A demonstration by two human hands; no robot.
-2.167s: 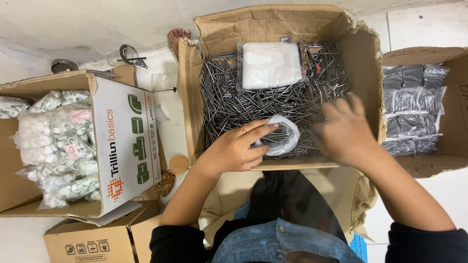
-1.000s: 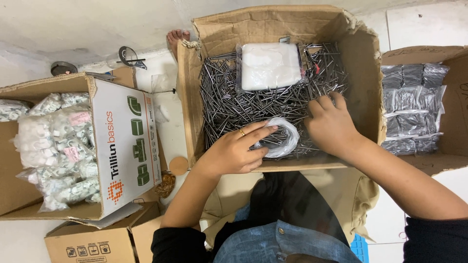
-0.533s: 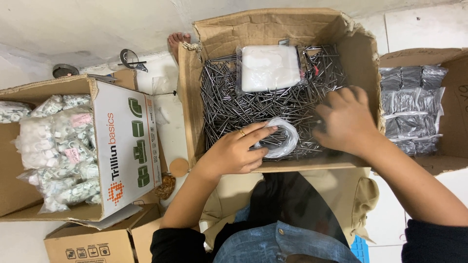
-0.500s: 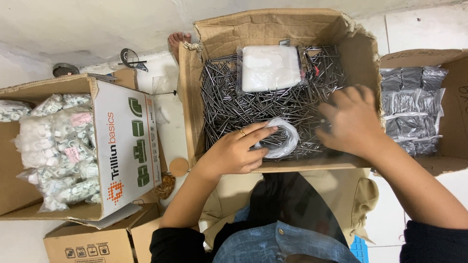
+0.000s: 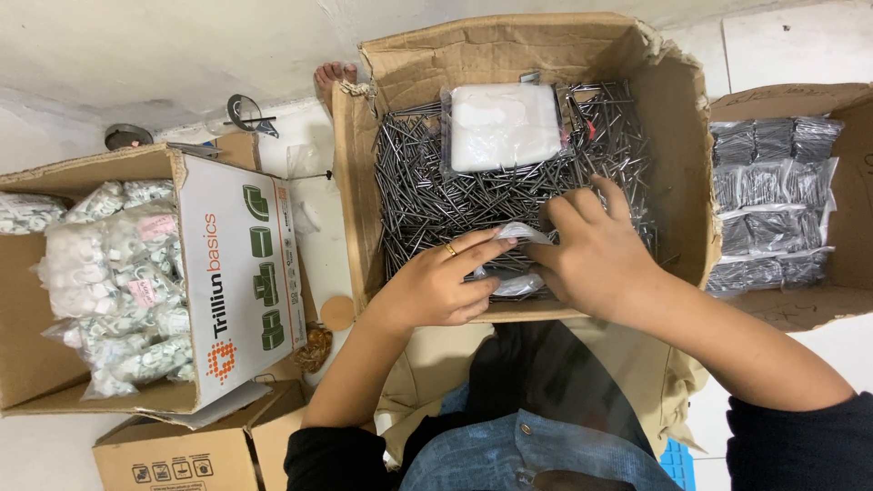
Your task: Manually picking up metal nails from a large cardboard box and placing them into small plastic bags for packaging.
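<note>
from the head view, the right hand (image 5: 596,259) has come back from the far right of the nail pile and now closes over the mouth of the small clear plastic bag (image 5: 514,264), fingers curled as if dropping or pushing something in; a second ago it was spread flat on the nails. the left hand (image 5: 446,282) hasn't shifted, pinching the bag's near edge between thumb and fingers, a ring showing. so the bag sits right between both hands, low in the big cardboard box (image 5: 677,118), resting on the loose nails (image 5: 418,182). just beyond the fingers lies a flat white packet (image 5: 505,125) on the heap. well off the left hand, a box of white clip bags (image 5: 118,273); past the right wrist, a box of filled nail packets (image 5: 773,200). nothing blocks the hands but the box's near wall.
</note>
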